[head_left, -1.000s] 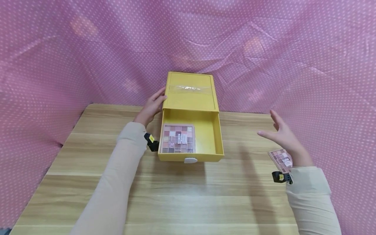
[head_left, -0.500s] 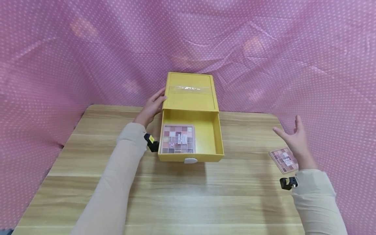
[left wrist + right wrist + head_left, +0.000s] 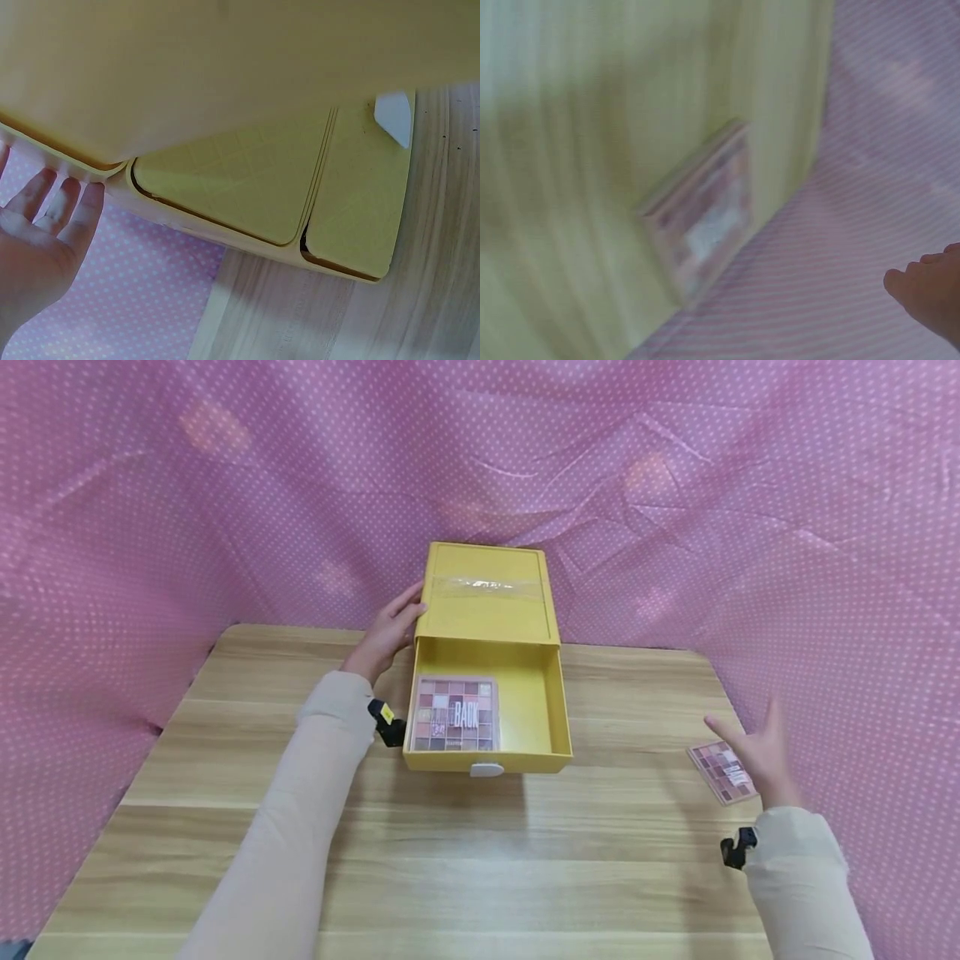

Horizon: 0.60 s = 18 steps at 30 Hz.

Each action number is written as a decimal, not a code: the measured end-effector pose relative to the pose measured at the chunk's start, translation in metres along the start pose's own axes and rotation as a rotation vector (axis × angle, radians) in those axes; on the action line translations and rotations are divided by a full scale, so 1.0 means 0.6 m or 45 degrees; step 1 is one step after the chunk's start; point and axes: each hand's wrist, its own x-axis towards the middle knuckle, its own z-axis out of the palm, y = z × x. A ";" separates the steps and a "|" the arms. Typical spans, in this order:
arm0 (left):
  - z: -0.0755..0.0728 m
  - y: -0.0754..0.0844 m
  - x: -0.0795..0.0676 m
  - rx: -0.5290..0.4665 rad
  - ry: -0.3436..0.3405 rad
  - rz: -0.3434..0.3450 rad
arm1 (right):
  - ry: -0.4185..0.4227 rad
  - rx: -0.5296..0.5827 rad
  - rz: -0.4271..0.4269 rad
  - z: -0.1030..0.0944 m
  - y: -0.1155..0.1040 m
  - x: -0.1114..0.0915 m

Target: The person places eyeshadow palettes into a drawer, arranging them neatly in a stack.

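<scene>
A yellow drawer unit stands at the table's back, its top drawer pulled out by a white handle tab's side. On the left of that drawer lies an eyeshadow palette with "BACK" printed on its clear lid. My left hand rests its extended fingers against the unit's left side near the top. At the table's right edge lies a second eyeshadow palette, blurred in the right wrist view. My right hand hovers just right of it, thumb and fingers spread, holding nothing.
Below the pulled-out drawer, the left wrist view shows closed lower drawers, one with a white handle. Clear tape crosses the unit's top. Pink dotted cloth hangs behind and beside the wooden table.
My right hand has moved right and toward me, from above the table to beside the loose palette, uncovering more of it. The left hand and the drawer unit have stayed put.
</scene>
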 end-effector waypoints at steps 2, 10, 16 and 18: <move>0.000 0.000 -0.001 0.000 0.002 -0.001 | -0.003 -0.038 0.038 0.003 0.025 -0.003; 0.002 0.001 -0.007 -0.001 -0.006 0.006 | -0.050 -0.135 0.192 0.011 0.012 -0.060; 0.003 0.000 -0.010 0.000 -0.017 0.015 | -0.033 -0.374 0.221 0.019 -0.023 -0.105; 0.003 -0.001 -0.010 0.005 -0.012 0.012 | -0.082 -0.444 0.242 0.018 -0.032 -0.117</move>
